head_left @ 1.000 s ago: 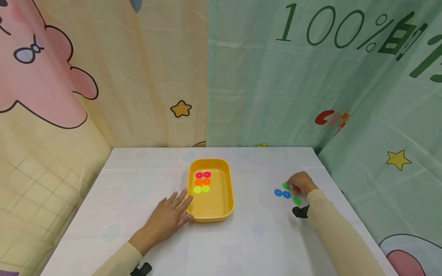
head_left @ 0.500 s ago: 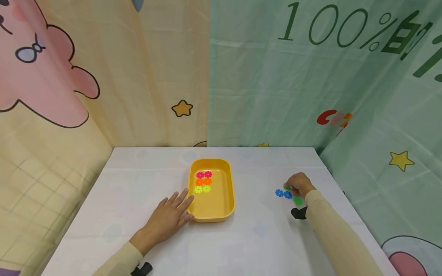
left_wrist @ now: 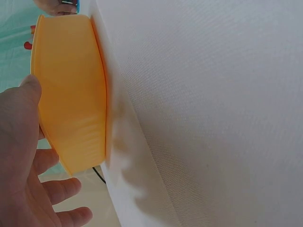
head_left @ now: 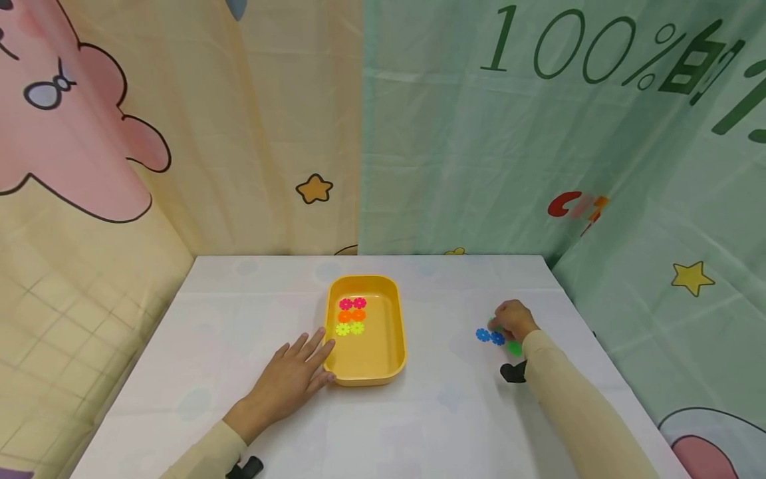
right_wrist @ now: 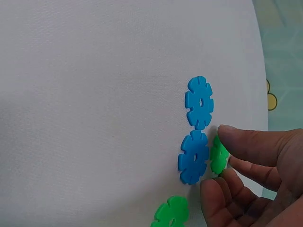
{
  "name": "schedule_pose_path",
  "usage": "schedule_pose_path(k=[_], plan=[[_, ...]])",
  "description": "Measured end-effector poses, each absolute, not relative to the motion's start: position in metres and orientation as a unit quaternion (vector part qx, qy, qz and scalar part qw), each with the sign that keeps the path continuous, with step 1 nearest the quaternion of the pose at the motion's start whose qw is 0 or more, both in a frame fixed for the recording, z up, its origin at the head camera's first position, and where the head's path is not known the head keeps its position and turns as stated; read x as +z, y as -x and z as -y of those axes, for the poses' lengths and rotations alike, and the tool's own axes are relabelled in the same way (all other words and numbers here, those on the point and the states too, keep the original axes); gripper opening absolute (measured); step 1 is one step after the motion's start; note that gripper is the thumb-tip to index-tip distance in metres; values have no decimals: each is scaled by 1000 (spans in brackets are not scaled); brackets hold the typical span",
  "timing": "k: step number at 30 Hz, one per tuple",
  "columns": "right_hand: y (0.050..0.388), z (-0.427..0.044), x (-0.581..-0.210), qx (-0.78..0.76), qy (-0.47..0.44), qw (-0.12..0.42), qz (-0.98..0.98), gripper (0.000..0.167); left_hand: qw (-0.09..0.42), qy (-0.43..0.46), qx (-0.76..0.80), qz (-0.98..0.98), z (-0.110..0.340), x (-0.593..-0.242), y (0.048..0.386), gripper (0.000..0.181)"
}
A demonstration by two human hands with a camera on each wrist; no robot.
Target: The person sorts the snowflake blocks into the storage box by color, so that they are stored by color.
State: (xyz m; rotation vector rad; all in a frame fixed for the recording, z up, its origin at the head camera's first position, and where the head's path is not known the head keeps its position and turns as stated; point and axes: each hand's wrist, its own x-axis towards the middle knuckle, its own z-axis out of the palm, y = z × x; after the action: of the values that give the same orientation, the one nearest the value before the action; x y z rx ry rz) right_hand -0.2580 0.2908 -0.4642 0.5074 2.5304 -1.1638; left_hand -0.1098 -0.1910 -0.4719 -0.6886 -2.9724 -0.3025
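Note:
My left hand lies at the left side of a yellow tray, fingers spread and fairly straight. Its thumb touches the tray's rim in the left wrist view. In the tray are pairs of pink, orange and yellow-green flower-shaped plastic discs. At the right, my right hand pinches a green notched disc between thumb and fingers, low at the tabletop. Beside it lie two blue notched discs. A second green disc lies nearer to me, partly cut off in the right wrist view.
A white cloth covers the table. Printed curtains stand behind it and at both sides. A black strap part hangs below my right wrist, and another sits at the left wrist.
My right hand has shifted slightly left and closed in on the far green disc, which is now mostly hidden in the head view. My left hand and the tray stay put.

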Motion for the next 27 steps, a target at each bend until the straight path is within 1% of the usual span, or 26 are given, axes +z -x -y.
schedule_pose_path(k=[5,12,24,27], plan=[[257,-288,-465,-364,-169,151,-903,27,41,226,-97,968,190,-473,110,66],[256,-287,-468,-355,-167,154,-907,21,49,231,-95,967,191,-473,110,66],[253,-280,-459,-330,-157,158,-917,31,52,232,-94,967,192,-474,110,66],[254,-280,-459,-327,-157,160,-918,29,56,233,-91,967,192,-475,110,66]])
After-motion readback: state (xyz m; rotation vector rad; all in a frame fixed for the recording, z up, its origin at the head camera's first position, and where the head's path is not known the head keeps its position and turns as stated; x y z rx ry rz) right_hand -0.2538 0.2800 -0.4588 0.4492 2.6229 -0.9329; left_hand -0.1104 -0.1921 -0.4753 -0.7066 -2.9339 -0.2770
